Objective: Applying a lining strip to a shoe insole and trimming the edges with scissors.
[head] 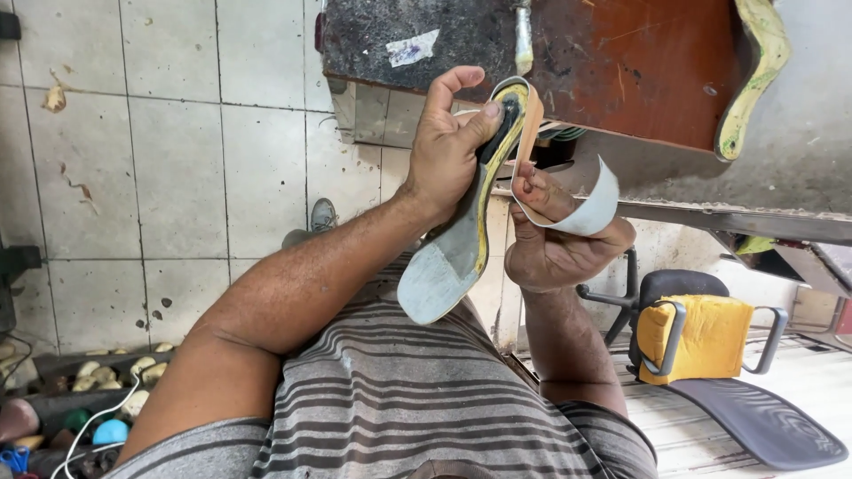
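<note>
Nearest, striped grey shirt [399, 399]. Above it, left hand [444, 151] holds the pale grey flat shoe sole with yellow glue edge [453, 248] upright, fingers wrapped behind, thumb pressing its dark upper end, likely to steady it. Right hand [555, 239] pinches the white curved strap [595, 208] just beside the sole's edge, fingers closed on it. Beyond, the worn red-brown counter [639, 71]; a yellow-cushioned chair [701, 337] to the right.

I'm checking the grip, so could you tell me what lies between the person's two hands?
In the head view, the pale shoe sole lies between left hand and right hand, with a white strap.
</note>
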